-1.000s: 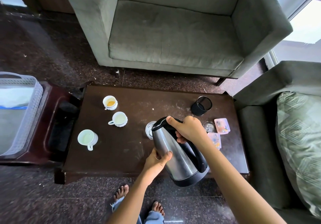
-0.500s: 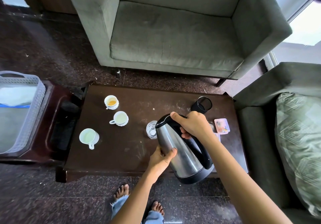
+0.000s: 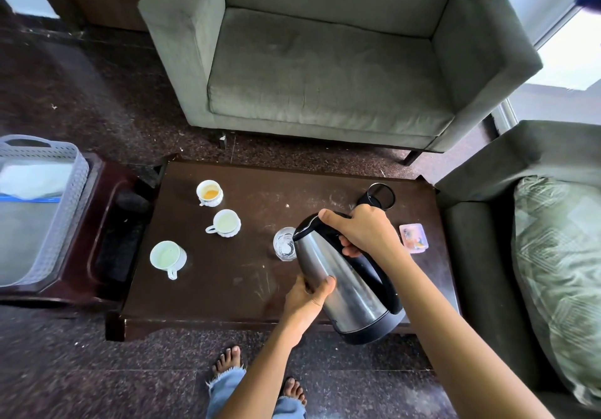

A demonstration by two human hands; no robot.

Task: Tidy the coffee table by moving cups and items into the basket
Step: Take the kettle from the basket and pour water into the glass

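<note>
Steel and black plastic, the kettle (image 3: 341,285) is held tilted over the near right part of the dark wooden coffee table (image 3: 227,288), its spout dipped toward a clear glass (image 3: 284,244) standing on the tabletop right at the spout's tip. The right hand (image 3: 364,233) is wrapped round the black handle near the top, thumb laid across the lid. The left hand (image 3: 309,295) clamps the steel body from the side, thumb on the front and fingers curled behind it. Three white cups sit on the left half of the table, each apart from the others: the far cup (image 3: 209,192) holds an orange-brown residue, the ribbed cup (image 3: 226,222) sits in the middle of the three, and the plain mug (image 3: 166,256) stands nearest, its handle pointing toward the person. A black mug (image 3: 379,196) is at the far right, just beyond the right hand, and a small pink box (image 3: 413,237) lies near the table's right edge. The grey perforated basket (image 3: 81,187) rests well to the left on a dark side table (image 3: 107,223), with something white and a blue strip inside. A grey-green armchair (image 3: 325,77) faces the table's far side, a patterned cushion (image 3: 559,272) lies on the sofa to the right, and bare feet (image 3: 227,358) show below frayed jeans.
</note>
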